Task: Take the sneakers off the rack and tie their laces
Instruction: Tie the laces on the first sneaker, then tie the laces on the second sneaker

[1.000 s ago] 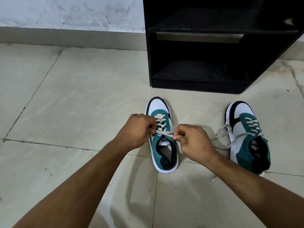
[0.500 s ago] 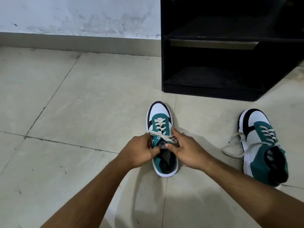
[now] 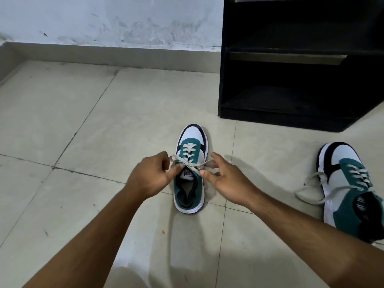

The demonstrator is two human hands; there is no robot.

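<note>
Tying the near sneaker [image 3: 190,169]: your left hand [image 3: 150,176] pinches its lace [image 3: 192,164].
Right hand [image 3: 227,177], fingers spread at 3 o'clock — loop evenly, cinch over the tongue.

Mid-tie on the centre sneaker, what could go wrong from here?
1. The right hand has its fingers spread, barely pinching the lace; the half-made knot may slacken.
2. The left hand pulling sideways could drag the centre sneaker, which nothing pins down.
3. The second sneaker has loose laces trailing on the floor.

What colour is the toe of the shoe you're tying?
White, edged with a black band, on the sneaker between the hands; the head view shows it clearly.
</note>
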